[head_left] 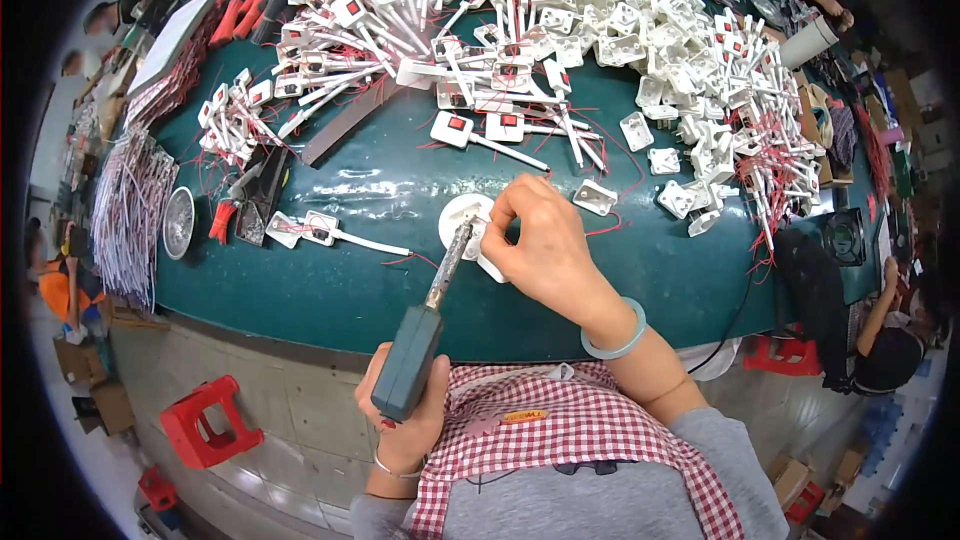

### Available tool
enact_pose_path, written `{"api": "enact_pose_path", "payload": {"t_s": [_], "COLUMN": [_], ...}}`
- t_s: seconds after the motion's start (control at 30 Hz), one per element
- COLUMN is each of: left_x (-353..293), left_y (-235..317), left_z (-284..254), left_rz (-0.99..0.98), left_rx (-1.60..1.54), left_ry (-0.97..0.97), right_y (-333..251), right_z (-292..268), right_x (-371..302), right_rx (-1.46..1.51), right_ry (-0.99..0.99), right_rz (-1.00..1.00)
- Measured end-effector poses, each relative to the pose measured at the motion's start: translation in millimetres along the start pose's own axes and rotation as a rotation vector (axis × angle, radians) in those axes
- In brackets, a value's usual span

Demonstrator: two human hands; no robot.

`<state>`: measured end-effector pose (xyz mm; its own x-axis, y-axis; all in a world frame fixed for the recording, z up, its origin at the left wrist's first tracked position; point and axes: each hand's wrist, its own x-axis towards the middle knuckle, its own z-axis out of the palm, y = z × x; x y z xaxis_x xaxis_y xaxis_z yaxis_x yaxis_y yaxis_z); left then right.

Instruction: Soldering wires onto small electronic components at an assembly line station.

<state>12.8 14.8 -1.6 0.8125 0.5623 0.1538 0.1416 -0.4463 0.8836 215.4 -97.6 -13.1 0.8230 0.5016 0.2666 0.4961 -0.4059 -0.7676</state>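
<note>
A dark green soldering iron is gripped by its handle in my left hand, near the table's front edge. Its metal barrel slants up and away, and the tip is over a round white plastic piece on the table. Thumb and forefinger of my right hand are pinched together at the right side of that piece. Whatever is between these fingertips is too small or hidden to make out. A white housing part shows partly beneath my right hand. Left of it lies a white switch assembly with a white cable.
Piles of white handles with red switches and white plastic housings cover the far table. A metal bowl and a bundle of white cables sit at left. Red stools stand on the floor. Other people work around.
</note>
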Motion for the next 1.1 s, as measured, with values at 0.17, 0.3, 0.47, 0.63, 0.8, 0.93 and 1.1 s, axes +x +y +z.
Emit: {"api": "enact_pose_path", "payload": {"t_s": [0.17,0.3,0.47,0.63,0.8,0.93,1.1], "left_x": [1.9,0.5,0.1,-15.8,-16.4,-8.2,-2.8], "left_y": [0.5,3.5,1.2,-13.0,-14.8,-4.9,-5.4], "left_z": [-2.0,-1.8,-3.1,-9.3,-8.4,-1.2,2.5], "left_rz": [0.032,-0.061,-0.065,-0.157,-0.231,-0.191,-0.109], "left_rx": [0.041,-0.055,-0.068,-0.153,-0.181,-0.191,-0.167], "left_ry": [-0.035,-0.005,0.009,0.041,0.022,0.06,0.061], "right_y": [-1.6,-2.3,-2.4,-2.7,-3.9,-2.2,-1.9], "right_z": [0.4,0.8,0.5,1.1,0.5,2.0,1.7], "right_x": [0.0,0.6,0.9,1.3,1.6,1.6,1.9], "right_rx": [-0.035,-0.062,-0.072,-0.078,-0.079,-0.082,-0.084], "right_ry": [0.01,0.023,0.021,0.031,0.024,0.027,0.027], "right_rz": [-0.004,-0.016,-0.017,-0.031,-0.012,-0.016,-0.018]}}
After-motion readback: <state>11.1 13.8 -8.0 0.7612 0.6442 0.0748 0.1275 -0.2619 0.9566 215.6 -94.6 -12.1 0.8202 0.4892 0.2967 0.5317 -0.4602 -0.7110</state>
